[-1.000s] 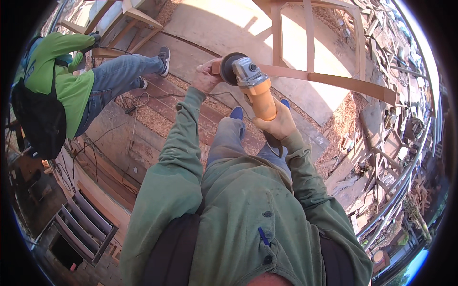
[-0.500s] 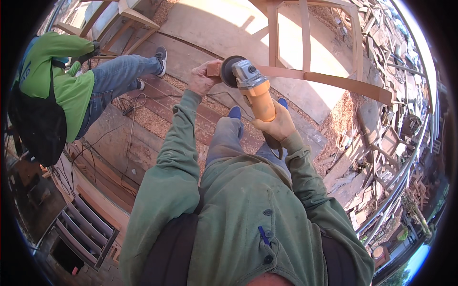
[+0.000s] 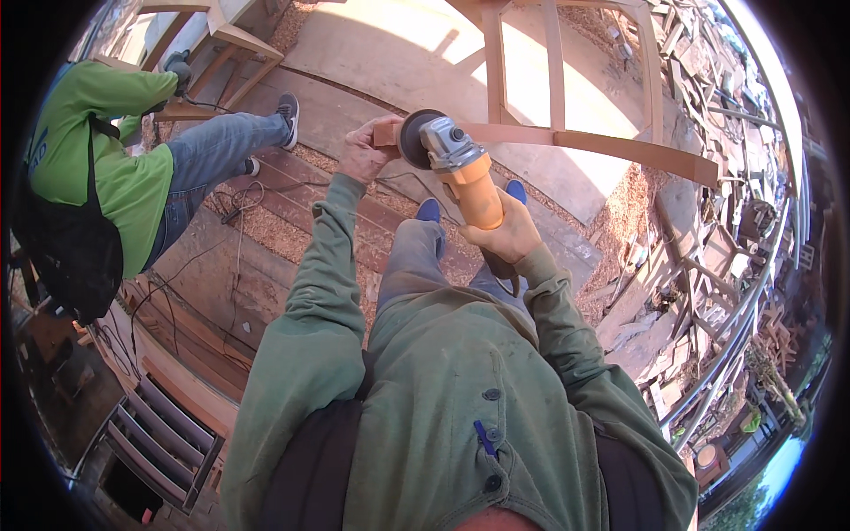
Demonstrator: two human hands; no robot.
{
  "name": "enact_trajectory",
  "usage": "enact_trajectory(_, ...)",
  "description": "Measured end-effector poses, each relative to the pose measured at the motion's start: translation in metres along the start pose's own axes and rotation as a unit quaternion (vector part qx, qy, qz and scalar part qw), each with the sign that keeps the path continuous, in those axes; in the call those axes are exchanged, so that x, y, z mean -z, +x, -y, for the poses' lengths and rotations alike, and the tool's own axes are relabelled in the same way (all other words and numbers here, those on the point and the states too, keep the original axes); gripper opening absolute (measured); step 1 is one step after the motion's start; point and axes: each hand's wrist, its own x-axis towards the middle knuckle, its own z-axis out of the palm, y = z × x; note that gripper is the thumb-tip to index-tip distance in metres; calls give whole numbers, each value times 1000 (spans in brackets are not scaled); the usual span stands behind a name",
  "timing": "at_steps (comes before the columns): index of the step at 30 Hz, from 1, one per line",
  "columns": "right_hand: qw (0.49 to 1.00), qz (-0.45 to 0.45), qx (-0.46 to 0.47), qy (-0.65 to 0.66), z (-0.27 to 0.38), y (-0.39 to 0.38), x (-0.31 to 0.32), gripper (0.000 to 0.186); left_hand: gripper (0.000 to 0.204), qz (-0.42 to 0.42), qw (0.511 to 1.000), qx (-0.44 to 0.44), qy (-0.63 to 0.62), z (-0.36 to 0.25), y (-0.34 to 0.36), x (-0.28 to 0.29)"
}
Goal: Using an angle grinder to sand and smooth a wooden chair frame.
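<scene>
My right hand (image 3: 512,228) is wrapped round the yellow body of an angle grinder (image 3: 474,181) with a grey metal head. Its dark round disc (image 3: 413,139) lies against a long, slightly curved wooden piece (image 3: 633,148), close to that piece's left end. My left hand (image 3: 365,152) grips this left end, just beside the disc. From there the wooden piece stretches far to the right, passing in front of a wooden frame. The disc and grinder head hide part of the wood.
At the left a co-worker in a green shirt (image 3: 106,168) bends over a wooden frame (image 3: 243,44). Another wooden frame (image 3: 555,66) stands ahead of me. Cables (image 3: 237,221) and sawdust lie on the plank floor. Scrap wood (image 3: 708,257) is heaped at the right.
Hands, grinder and wooden piece appear slightly further left in the picture, along with the surroundings. Both grips are the same. The co-worker's gloved hand has risen.
</scene>
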Motion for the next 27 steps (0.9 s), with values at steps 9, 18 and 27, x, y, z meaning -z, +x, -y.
enact_trajectory(9, 998, -23, -38, 33, -18, -10, 20, 53, 44, -3, 996, 2, 93, -4, -1, 5)
enact_trajectory(18, 996, -65, -38, 45, -56, -14, 34, 49, 44, 2, 995, 23, 95, 1, -7, 24)
enact_trajectory(27, 986, -106, -67, 107, -63, -18, 47, 48, 45, 5, 996, 26, 80, 2, -6, 24)
